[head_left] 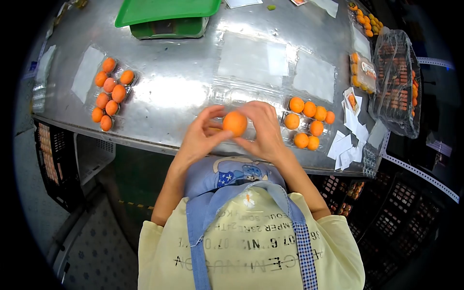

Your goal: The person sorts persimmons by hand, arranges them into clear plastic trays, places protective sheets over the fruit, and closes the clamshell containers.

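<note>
Just above the table's front edge, my left hand (pixel 199 136) and my right hand (pixel 263 129) are closed around a round orange fruit (pixel 235 123). The left thumb lies against its lower side; the right fingers, slightly blurred, touch its right side. A bit of orange also shows between my left fingers, partly hidden. Under and behind my hands lies a clear plastic fruit tray (pixel 232 94). To the right, several orange fruits (pixel 316 128) sit in another clear tray. On the left, a third tray holds several redder orange fruits (pixel 118 93).
A green tray (pixel 166 10) rests on a green box at the back of the metal table (pixel 169 63). White paper slips (pixel 345 150) lie at right, near a labelled fruit pack (pixel 363 72) and a plastic-wrapped crate (pixel 396 82). Black crates (pixel 406 208) stand below right.
</note>
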### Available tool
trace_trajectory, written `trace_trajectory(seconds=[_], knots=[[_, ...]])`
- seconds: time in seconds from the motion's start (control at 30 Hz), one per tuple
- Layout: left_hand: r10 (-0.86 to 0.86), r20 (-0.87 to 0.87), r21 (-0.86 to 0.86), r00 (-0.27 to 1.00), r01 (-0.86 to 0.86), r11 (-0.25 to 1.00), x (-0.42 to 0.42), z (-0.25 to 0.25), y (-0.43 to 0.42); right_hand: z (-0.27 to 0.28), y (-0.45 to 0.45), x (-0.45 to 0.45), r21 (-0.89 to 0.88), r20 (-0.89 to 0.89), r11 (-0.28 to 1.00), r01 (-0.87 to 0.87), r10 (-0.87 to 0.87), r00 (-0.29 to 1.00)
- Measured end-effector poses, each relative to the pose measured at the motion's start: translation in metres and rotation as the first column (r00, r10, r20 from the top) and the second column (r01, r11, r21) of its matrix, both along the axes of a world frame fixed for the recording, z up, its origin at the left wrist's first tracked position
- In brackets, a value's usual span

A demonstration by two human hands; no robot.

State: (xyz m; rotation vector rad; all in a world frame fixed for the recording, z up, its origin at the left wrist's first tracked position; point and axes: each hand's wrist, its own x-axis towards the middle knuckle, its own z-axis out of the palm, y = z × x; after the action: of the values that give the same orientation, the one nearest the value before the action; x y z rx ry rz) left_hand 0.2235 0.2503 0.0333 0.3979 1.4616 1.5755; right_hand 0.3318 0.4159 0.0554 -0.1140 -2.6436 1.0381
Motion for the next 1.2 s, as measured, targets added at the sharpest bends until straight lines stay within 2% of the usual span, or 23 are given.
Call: trace_trajectory(seconds=[0.03, 0.13, 0.17, 0.23, 0.37, 0.47, 0.53, 0.63, 0.83, 0.93, 0.97, 1.07, 1.2], knots=[[-0.067, 0.051, 0.072, 0.996, 0.063, 0.995, 0.002, -0.004, 0.002, 0.007, -0.002, 0.0, 0.009, -0.046, 0.999, -0.036, 0.036, 0.998], [-0.073, 0.192, 0.253, 0.979, 0.023, 0.967, 0.007, 0.006, 0.008, 0.019, -0.007, 0.002, -0.192, -0.11, 0.981, -0.021, 0.0, 0.994], [-0.08, 0.221, 0.291, 0.972, 0.012, 0.957, 0.006, 0.011, 0.009, 0.02, -0.004, 0.003, -0.212, -0.133, 0.977, -0.022, -0.007, 0.991], [-0.035, 0.094, 0.338, 0.995, 0.002, 0.941, 0.005, 0.011, 0.009, 0.022, 0.004, 0.01, -0.253, -0.178, 0.967, -0.024, -0.022, 0.984], [0.037, -0.056, 0.396, 0.998, -0.012, 0.918, 0.005, 0.006, 0.008, 0.004, 0.005, 0.025, -0.416, -0.094, 0.896, 0.156, -0.214, 0.972], [0.052, -0.015, 0.348, 0.999, -0.043, 0.936, 0.007, 0.013, 0.008, 0.001, 0.002, 0.028, -0.498, -0.02, 0.841, 0.211, -0.254, 0.967], [0.063, -0.064, 0.336, 0.996, -0.038, 0.941, 0.008, 0.012, 0.009, 0.0, 0.0, 0.029, -0.54, 0.044, 0.809, 0.234, -0.251, 0.967], [0.073, -0.109, 0.313, 0.991, -0.035, 0.949, 0.011, 0.01, 0.012, -0.004, -0.002, 0.029, -0.543, 0.154, 0.799, 0.257, -0.206, 0.966], [0.097, -0.208, 0.203, 0.973, -0.054, 0.978, 0.012, 0.011, 0.011, -0.005, -0.014, 0.016, -0.603, 0.213, 0.725, 0.333, -0.256, 0.943], [0.059, -0.26, 0.162, 0.964, -0.016, 0.987, 0.012, 0.008, 0.01, 0.004, -0.016, 0.01, -0.406, 0.363, 0.853, 0.328, -0.179, 0.915], [0.04, -0.275, 0.152, 0.96, 0.002, 0.988, 0.014, 0.006, 0.01, 0.006, -0.018, 0.007, -0.301, 0.357, 0.906, 0.298, -0.182, 0.916], [0.014, -0.242, 0.134, 0.97, 0.019, 0.991, 0.021, -0.003, 0.012, 0.0, -0.026, 0.004, -0.188, 0.325, 0.948, 0.257, -0.186, 0.927], [-0.021, -0.181, 0.127, 0.983, 0.044, 0.991, 0.017, 0.005, 0.012, 0.0, -0.024, 0.005, -0.335, 0.352, 0.883, 0.33, -0.208, 0.913]])
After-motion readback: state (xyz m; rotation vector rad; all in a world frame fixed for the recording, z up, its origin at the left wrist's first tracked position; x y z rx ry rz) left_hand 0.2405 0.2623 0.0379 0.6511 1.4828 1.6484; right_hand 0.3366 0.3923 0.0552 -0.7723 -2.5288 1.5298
